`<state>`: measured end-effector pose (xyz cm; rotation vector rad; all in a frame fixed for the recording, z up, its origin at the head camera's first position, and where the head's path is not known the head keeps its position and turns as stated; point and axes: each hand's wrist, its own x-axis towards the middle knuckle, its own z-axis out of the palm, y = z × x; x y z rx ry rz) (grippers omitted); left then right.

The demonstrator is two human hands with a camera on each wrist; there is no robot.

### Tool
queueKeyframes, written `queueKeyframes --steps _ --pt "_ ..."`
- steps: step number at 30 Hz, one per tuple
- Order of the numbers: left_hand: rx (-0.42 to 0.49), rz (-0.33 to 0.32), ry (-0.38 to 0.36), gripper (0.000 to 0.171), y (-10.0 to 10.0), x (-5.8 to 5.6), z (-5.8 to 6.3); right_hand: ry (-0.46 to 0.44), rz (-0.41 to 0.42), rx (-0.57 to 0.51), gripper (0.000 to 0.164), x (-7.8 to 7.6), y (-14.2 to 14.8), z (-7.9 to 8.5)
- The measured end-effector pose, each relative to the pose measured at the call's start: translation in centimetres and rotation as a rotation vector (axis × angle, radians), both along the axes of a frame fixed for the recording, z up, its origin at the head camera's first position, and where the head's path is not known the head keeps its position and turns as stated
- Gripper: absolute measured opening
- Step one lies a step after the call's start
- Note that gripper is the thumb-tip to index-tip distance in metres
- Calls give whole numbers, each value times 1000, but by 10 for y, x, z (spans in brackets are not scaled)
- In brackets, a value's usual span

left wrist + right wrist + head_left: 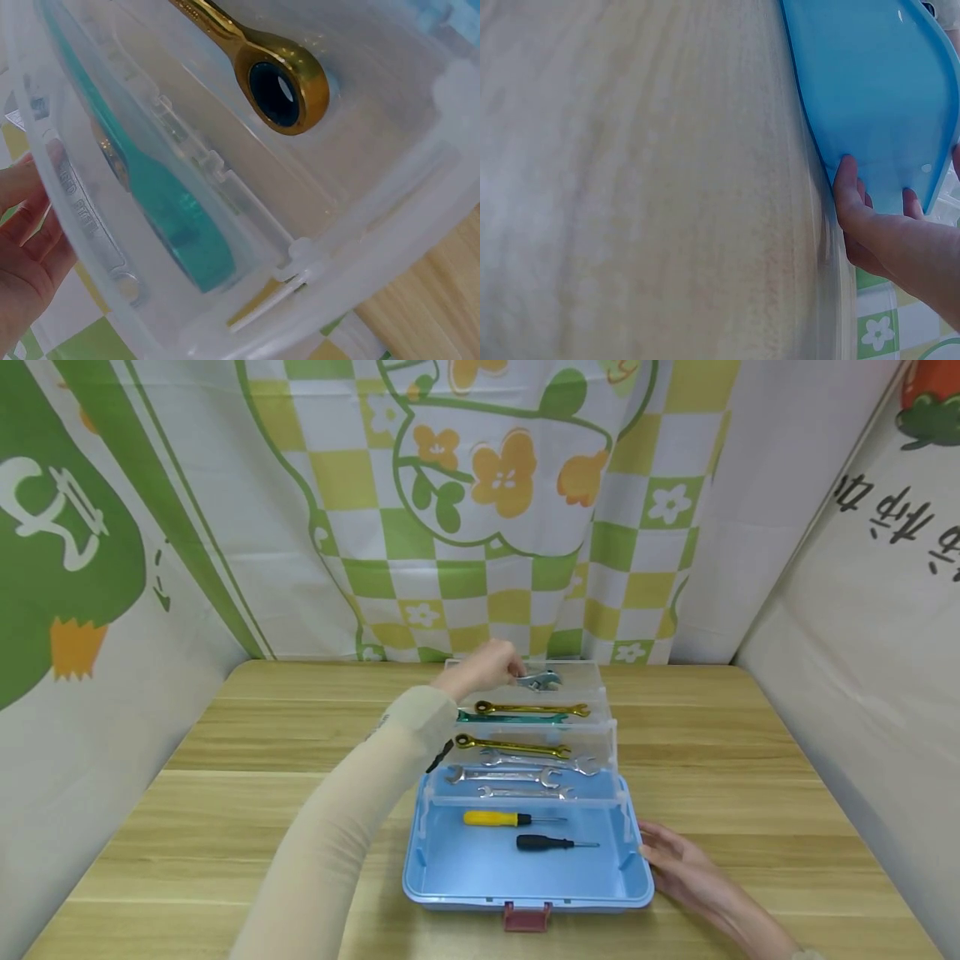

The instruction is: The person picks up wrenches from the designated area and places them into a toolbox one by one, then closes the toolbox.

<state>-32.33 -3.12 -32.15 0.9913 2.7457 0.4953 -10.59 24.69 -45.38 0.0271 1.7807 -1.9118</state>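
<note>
My left hand (491, 667) grips an adjustable wrench (542, 681) over the rearmost clear tray (588, 672) of a blue toolbox (457, 877). In the left wrist view, the wrench handle (86, 202) shows blurred through clear plastic. Just in front lie a gold ratchet wrench (532, 709) and a green wrench (510, 718). The nearer clear tray (600, 739) carries another gold ratchet wrench (513, 746) and several silver open-end wrenches (510, 776). My right hand (678, 860) rests on the toolbox's right side, its fingers (846, 176) against the outer wall.
In the toolbox bottom lie a yellow-handled screwdriver (491, 818) and a black-handled screwdriver (543, 842). A pink latch (527, 917) hangs at its front. The wooden table (262, 777) meets a patterned curtain (510, 593) behind, with white cloth walls at both sides.
</note>
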Motion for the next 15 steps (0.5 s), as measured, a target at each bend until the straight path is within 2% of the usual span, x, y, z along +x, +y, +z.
queueKeyframes --steps 15 --pt "6 -14 -43 25 2 1 -4 2 -6 -2 68 0 0 0"
